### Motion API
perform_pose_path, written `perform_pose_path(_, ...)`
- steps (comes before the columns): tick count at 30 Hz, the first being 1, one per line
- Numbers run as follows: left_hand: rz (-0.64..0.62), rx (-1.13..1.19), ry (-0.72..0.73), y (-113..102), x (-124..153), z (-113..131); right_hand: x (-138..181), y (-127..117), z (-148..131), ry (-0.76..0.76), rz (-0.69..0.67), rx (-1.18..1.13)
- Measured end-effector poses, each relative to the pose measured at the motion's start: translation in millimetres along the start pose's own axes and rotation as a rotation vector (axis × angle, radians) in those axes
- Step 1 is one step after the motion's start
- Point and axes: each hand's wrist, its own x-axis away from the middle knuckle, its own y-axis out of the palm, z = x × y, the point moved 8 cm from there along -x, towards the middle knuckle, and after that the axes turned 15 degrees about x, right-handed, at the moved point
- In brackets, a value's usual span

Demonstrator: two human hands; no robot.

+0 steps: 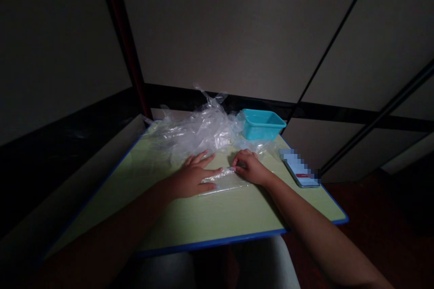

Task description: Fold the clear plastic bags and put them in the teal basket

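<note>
Clear plastic bag (224, 184), small, flat, one item. Head view, the only view.

- Location: lies flat on the green desk top (203, 219), near the middle, between the two hands and touched by both.
- Left hand (191, 176): spread, palm down, fingers fanned. Its fingertips rest on the left part of the bag and pin it to the desk.
- Right hand (251, 168): fingers curled, tips down on the bag's upper right edge. Whether they pinch the film or only press on it cannot be told in this dim light.
- Heap of crumpled clear plastic (200, 133): at the far side of the desk, just beyond the left hand, apart from the flat bag.
- Teal plastic tub (263, 124): at the far right corner, touching the heap's right side. Contents not visible.
- Phone (301, 170): face up at the right edge, near the right hand but not touching it.

Step in hand, as judged: one bag is set apart from the heap and is being held down and worked along its top edge.

Next move, as judged: it calls for the left hand to hold the film steady while the right fingertips act lightly on the edge, since thin film slips and wrinkles easily.
</note>
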Motion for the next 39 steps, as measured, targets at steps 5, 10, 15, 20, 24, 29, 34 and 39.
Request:
perform_pose_path(5,0.014,0.016,-0.001,-0.1,0.1,-1.3,0.4,2.3,1.3,0.011,-0.020,0.014)
perform_pose_path(10,0.052,0.020,0.009,-2.5,-0.8,-1.9,0.3,4.5,0.6,0.018,-0.048,0.032)
perform_pose_path(15,0.050,0.019,0.003,-2.9,-0.8,-2.7,-0.7,6.1,1.1,0.016,-0.033,0.037)
perform_pose_path(20,0.064,0.033,0.021,-3.2,-1.0,-2.4,-0.5,7.2,1.2,0.007,-0.017,0.021)
perform_pose_path(24,0.059,0.034,0.025,-3.6,-1.1,-1.2,-1.0,8.0,0.8,0.010,-0.011,0.020)
perform_pose_path(29,0.066,0.042,0.013,-5.6,-1.3,-0.2,-1.8,8.0,-0.3,0.013,0.002,0.019)
perform_pose_path(34,0.065,0.029,0.015,-2.5,-1.8,-3.8,-1.8,8.8,-0.1,0.022,0.001,0.029)
perform_pose_path(39,0.058,0.012,0.010,-0.6,-1.7,-5.9,-1.8,8.1,-1.9,0.023,-0.002,0.049)
